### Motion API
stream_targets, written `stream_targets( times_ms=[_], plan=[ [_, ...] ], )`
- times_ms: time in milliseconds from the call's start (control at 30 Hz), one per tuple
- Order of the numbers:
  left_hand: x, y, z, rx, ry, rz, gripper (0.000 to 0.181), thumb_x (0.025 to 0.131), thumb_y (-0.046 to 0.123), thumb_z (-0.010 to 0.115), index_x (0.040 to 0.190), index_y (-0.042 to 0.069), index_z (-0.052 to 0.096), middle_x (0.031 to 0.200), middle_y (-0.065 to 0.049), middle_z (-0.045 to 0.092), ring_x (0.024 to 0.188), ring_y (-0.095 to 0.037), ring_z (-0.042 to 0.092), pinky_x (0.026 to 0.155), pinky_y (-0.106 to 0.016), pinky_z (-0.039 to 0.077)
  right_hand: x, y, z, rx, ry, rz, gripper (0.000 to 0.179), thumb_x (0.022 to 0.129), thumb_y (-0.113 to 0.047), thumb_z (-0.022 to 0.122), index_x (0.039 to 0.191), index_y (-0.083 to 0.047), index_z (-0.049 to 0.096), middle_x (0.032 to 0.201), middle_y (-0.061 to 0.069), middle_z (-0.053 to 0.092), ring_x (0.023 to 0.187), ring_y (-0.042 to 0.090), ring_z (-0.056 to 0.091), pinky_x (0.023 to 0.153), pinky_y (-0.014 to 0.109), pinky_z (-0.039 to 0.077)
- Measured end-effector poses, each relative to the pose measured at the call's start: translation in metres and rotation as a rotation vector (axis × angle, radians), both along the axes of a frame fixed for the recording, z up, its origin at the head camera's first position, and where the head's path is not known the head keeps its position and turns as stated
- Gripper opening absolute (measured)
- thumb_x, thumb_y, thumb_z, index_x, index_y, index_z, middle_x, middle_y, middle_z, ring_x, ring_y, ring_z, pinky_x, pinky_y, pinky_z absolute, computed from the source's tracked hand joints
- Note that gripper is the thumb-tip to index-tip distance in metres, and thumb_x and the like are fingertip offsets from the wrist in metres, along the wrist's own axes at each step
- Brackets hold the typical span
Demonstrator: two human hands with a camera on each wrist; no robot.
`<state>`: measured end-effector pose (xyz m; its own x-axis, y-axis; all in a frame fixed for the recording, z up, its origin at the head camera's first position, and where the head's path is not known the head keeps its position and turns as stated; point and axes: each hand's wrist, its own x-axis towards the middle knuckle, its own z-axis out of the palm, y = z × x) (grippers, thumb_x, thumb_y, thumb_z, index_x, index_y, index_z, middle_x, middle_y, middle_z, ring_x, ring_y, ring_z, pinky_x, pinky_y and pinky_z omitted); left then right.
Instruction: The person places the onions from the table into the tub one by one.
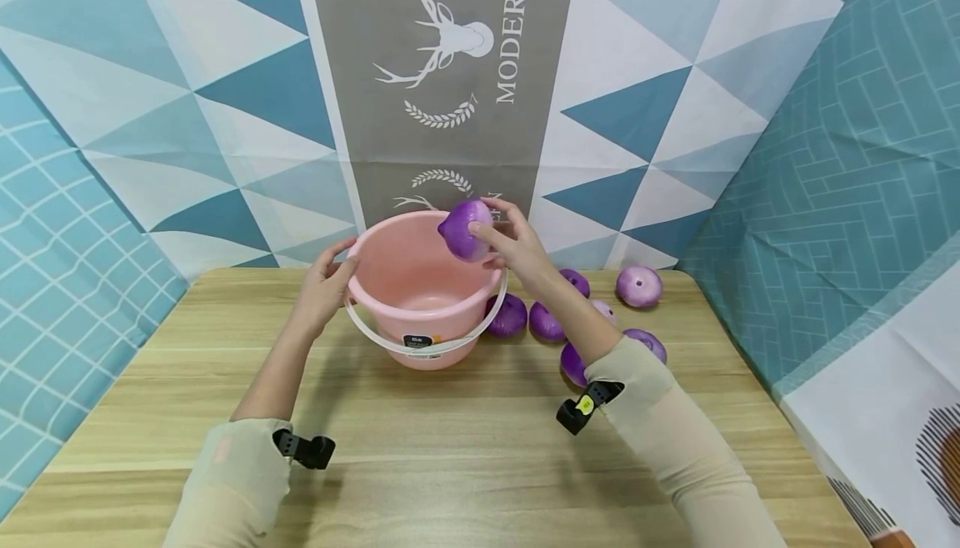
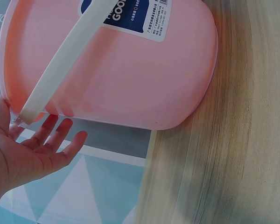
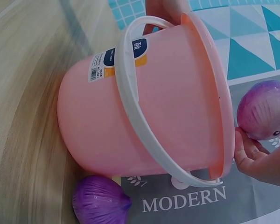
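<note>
A pink bucket (image 1: 426,335) stands upright with its white handle (image 1: 431,349) hanging down in front. My left hand (image 1: 324,285) holds its left rim; in the left wrist view that hand's other fingers (image 2: 67,140) lie loosely beside the wall. Over the right side of the bucket's mouth, my right hand (image 1: 513,243) grips a purple onion (image 1: 463,229) between thumb and fingers. The right wrist view shows the held onion (image 3: 263,109) just beyond the rim. What lies at the bucket's bottom cannot be fully seen.
Several purple onions lie right of the bucket, one (image 1: 507,316) close against it and a paler one (image 1: 639,286) at the back right. Some are partly hidden behind my right forearm. The wooden table (image 1: 420,465) meets a patterned cloth backdrop (image 1: 630,106).
</note>
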<state>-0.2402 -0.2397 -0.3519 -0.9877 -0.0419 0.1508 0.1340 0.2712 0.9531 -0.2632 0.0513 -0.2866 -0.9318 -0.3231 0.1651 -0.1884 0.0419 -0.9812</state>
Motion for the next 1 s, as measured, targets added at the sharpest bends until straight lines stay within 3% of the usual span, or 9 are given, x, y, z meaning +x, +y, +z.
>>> stream_targets(
  times_ms=[567,700,933,1000],
  plan=[
    [-0.001,0.0,-0.001,0.019,-0.004,0.003,0.055,0.098,0.036,0.044,0.146,0.014,0.031,0.106,-0.017,0.05,0.064,0.001,0.058,0.058,-0.017,0.057,-0.004,-0.022,-0.001,0.0,-0.029,0.0,0.054,0.089,-0.028,0.061,0.138,-0.024,0.039,0.13,0.017,0.047,0.101,0.028,0.06,0.078,0.042,0.059],
    [-0.002,-0.001,-0.002,0.015,-0.005,0.01,0.055,0.098,0.037,0.045,0.145,0.013,0.032,0.102,-0.012,0.051,0.063,0.001,0.058,0.057,-0.017,0.057,-0.006,-0.03,-0.003,0.028,-0.016,-0.007,0.055,0.088,-0.028,0.062,0.138,-0.024,0.04,0.13,0.016,0.048,0.106,0.028,0.057,0.08,0.049,0.057],
    [-0.002,0.0,-0.002,0.011,-0.001,0.019,0.054,0.097,0.036,0.046,0.144,0.013,0.034,0.096,-0.003,0.051,0.063,0.001,0.058,0.057,-0.017,0.057,-0.008,-0.039,-0.007,0.075,0.021,0.001,0.056,0.087,-0.031,0.064,0.137,-0.024,0.041,0.133,0.009,0.05,0.108,0.023,0.055,0.073,0.04,0.059],
    [-0.002,0.0,-0.001,0.019,0.002,0.017,0.054,0.097,0.036,0.046,0.144,0.012,0.034,0.096,-0.004,0.051,0.062,0.001,0.058,0.057,-0.017,0.057,-0.008,-0.041,-0.007,0.079,0.025,0.004,0.055,0.087,-0.031,0.064,0.136,-0.025,0.041,0.133,0.007,0.05,0.107,0.022,0.055,0.074,0.042,0.059]
  ],
)
